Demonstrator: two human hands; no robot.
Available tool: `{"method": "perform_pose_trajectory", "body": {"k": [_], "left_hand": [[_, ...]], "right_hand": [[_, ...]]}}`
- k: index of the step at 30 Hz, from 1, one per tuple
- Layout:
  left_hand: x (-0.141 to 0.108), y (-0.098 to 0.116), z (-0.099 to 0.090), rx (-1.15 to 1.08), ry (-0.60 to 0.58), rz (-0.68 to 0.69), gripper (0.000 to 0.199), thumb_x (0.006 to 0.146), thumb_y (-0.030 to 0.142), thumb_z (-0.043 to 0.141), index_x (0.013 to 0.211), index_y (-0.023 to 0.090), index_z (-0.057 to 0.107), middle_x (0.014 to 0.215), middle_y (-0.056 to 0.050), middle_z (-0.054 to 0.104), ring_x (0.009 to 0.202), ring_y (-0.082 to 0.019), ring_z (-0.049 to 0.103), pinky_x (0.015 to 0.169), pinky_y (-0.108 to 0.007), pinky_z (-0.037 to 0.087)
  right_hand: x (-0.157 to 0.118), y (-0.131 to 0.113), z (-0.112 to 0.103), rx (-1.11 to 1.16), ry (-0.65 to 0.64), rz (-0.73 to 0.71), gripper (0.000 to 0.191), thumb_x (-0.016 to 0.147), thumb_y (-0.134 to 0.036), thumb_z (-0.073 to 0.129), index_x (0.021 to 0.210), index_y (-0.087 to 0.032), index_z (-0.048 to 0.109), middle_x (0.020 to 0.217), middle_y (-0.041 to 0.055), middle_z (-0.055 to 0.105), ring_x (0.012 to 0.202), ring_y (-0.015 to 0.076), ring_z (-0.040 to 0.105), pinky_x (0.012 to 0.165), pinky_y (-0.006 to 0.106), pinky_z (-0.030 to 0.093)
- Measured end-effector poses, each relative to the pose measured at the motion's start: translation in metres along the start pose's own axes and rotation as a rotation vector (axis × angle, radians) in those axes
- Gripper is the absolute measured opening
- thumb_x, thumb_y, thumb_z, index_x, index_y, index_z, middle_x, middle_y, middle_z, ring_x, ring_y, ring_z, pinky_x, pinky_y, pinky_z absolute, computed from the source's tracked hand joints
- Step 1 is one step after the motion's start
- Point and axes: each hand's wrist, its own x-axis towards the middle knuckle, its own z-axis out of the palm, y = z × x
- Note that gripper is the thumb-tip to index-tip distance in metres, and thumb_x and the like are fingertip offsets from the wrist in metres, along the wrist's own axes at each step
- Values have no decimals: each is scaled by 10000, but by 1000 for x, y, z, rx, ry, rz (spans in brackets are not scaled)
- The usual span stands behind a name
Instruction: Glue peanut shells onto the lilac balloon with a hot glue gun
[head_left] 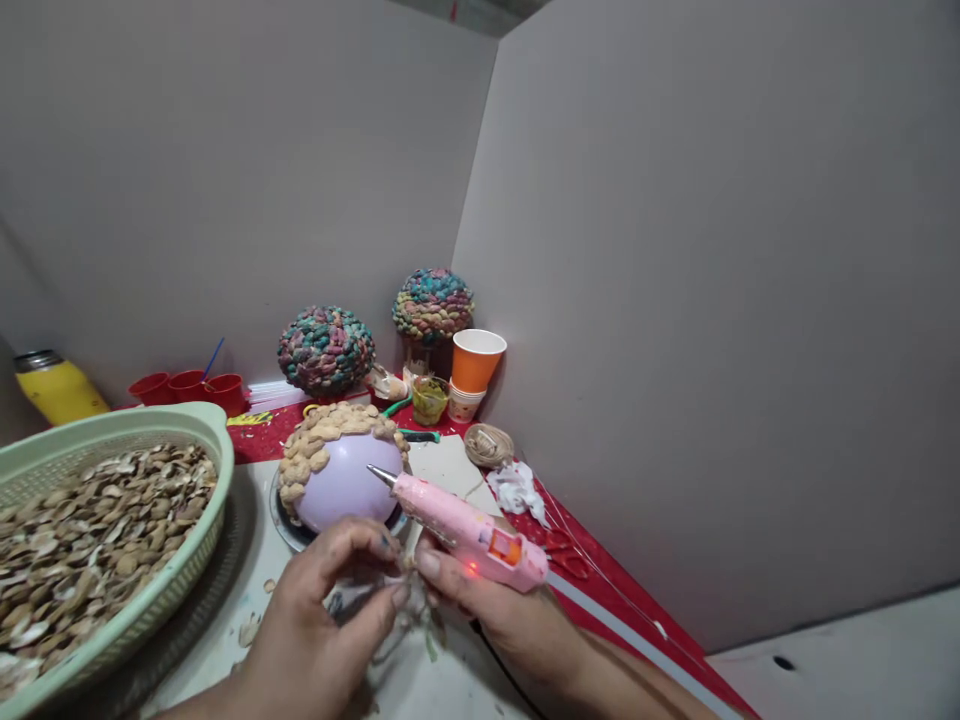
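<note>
Clearly, the pink glue gun (457, 520) is in the right hand (502, 605), whose fingers are wrapped round its grip; it looks light and stiff, best held there, well behind the metal nozzle (381, 475), which is probably hot. From here I can't tell whether the left hand (319, 600), curled with its fingertips close to the right thumb, pinches anything. Just beyond the left hand, a lavender ball (352, 485) sits in a dish (283, 532). Its smooth skin looks balloon-like, so I'd judge it light, slippery and easily burst; the crust of shells (306, 455) seems a surer hold, though brittle. Left of that hand stands a green basket (222, 440) of loose husks (112, 550); beyond the right lies twine (489, 446).
</note>
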Motion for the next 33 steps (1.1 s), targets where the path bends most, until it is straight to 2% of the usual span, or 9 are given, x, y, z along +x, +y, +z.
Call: {"method": "perform_pose_trajectory", "body": {"k": [3,5,8,13,18,22,27,33], "left_hand": [[-5,-2,-2,286,-28,354,312,799,-5,597,988,240,560,906,-6,662,841,-128,648,790,-206,501],[-6,-2,-3,356,-54,444,336,801,-22,584,1029,221,533,893,-23,662,830,-130,650,779,-207,507],[-5,-2,-3,389,-66,490,320,809,-25,564,1024,208,524,861,-34,663,812,-137,652,758,-215,514],[-4,-3,-3,408,-90,496,317,806,-39,537,1005,208,526,843,-33,672,793,-133,653,751,-213,517],[-4,-6,-2,397,-30,443,305,803,-27,549,984,217,524,840,-15,667,782,-120,662,751,-203,520],[-5,-9,-1,378,-8,373,278,816,-1,560,973,226,532,864,-5,669,788,-113,668,751,-197,523],[-8,-11,-1,353,-13,351,248,830,28,581,975,226,548,870,1,680,797,-111,674,761,-194,526],[-9,-14,-1,297,2,294,285,823,25,604,998,247,561,876,20,687,793,-105,674,763,-189,527]], "right_hand": [[-5,8,1,57,-1,38,348,867,-468,631,698,-181,531,616,-35,469,535,92,374,522,235,332],[-7,9,2,48,-3,64,350,865,-472,637,706,-176,537,622,-33,488,539,90,387,520,231,328],[-8,10,5,20,7,95,377,846,-495,653,687,-175,531,615,-35,488,541,90,395,516,229,322],[-10,17,7,51,27,217,461,808,-591,647,662,-169,533,598,-36,473,532,87,386,494,226,285],[-10,21,5,90,40,320,481,752,-634,680,768,-162,591,617,-37,506,524,77,388,493,213,261],[-9,24,4,85,47,345,468,760,-624,679,782,-161,611,626,-27,522,540,83,411,500,217,266],[-8,25,3,100,11,343,468,759,-623,678,750,-161,604,612,-28,523,523,79,392,489,220,252],[-8,26,2,128,14,349,452,754,-601,695,744,-157,612,605,-22,541,502,72,387,474,217,245]]}}
